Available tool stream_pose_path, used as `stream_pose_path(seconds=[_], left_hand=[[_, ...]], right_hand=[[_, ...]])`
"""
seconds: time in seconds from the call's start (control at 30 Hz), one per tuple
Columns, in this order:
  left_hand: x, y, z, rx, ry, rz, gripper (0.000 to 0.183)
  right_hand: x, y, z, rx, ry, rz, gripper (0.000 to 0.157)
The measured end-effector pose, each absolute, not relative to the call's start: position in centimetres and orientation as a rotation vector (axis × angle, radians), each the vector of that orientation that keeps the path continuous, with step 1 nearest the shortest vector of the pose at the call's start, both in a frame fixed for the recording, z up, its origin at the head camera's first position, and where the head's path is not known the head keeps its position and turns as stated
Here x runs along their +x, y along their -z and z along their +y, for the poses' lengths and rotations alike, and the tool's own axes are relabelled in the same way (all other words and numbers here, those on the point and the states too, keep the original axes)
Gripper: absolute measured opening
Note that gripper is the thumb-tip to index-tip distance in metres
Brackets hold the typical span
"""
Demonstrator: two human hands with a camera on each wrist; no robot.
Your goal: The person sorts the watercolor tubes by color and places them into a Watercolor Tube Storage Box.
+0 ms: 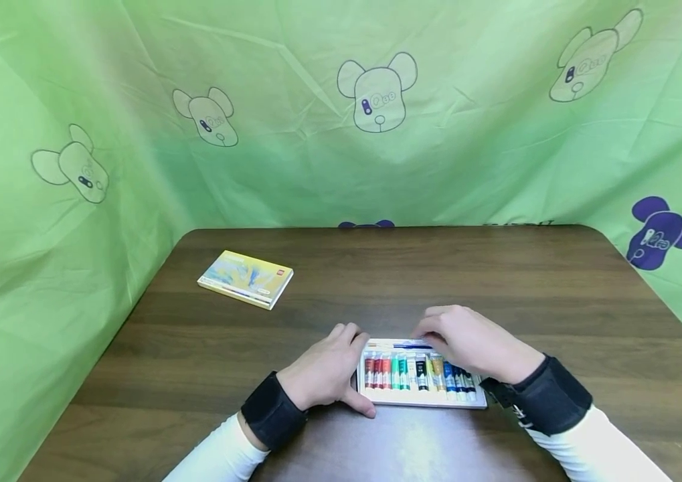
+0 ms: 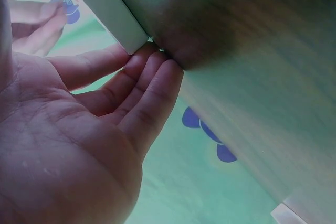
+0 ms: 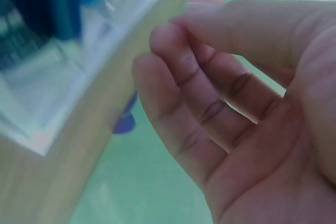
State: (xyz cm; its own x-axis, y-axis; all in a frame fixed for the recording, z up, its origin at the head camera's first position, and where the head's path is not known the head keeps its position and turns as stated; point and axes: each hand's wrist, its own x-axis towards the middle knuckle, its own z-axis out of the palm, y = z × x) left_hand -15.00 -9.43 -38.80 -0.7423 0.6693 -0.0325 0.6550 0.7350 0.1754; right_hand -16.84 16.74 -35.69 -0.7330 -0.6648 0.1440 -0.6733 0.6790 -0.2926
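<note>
A white tray of paint tubes (image 1: 421,397) lies on the table before me, its tubes in a row of reds, greens, white, black, yellows and blues. My left hand (image 1: 330,368) grips the tray's left end, thumb at the near corner and fingers at the far one. In the left wrist view, those fingers (image 2: 152,95) bend against the tray's white side (image 2: 107,17). A thin paintbrush (image 1: 409,346) with a dark blue handle lies along the tray's far edge. Over its right end, my right hand (image 1: 473,338) pinches it with thumb and fingertips, which partly hide it.
A flat yellow and blue box (image 1: 246,278) sits at the back left of the brown wooden table (image 1: 154,355). Green cloth (image 1: 292,154) printed with mouse-like heads hangs behind and beside the table. Both wrists wear black bands (image 1: 274,410).
</note>
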Motion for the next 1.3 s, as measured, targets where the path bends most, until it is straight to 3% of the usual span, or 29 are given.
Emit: stream_pose_path(seconds=[0.13,0.33,0.4,0.6,0.87,1.3], left_hand=[[-14.9,38.9,-9.3,1.087,-0.246,2.837,0.109],[-14.9,38.8,-9.5,1.090,-0.233,2.839,0.111],[-15.0,38.8,-9.6,1.089,-0.238,2.840,0.111],[-15.0,38.9,-9.6,1.063,-0.253,2.832,0.110],[-15.1,38.5,-9.6,1.070,-0.234,2.829,0.113],[-15.1,38.6,-9.4,1.100,-0.248,2.834,0.111]], right_hand=[[-15.9,34.8,18.4,1.048,-0.511,-2.929,0.025],[-14.3,35.3,19.9,0.896,-0.540,-3.191,0.089],[-14.1,35.6,19.9,0.886,-0.550,-3.233,0.099],[-14.1,35.9,19.9,0.899,-0.507,-3.243,0.095],[-13.8,36.1,19.7,0.926,-0.475,-3.230,0.110],[-13.7,36.1,19.4,0.886,-0.464,-3.265,0.109]])
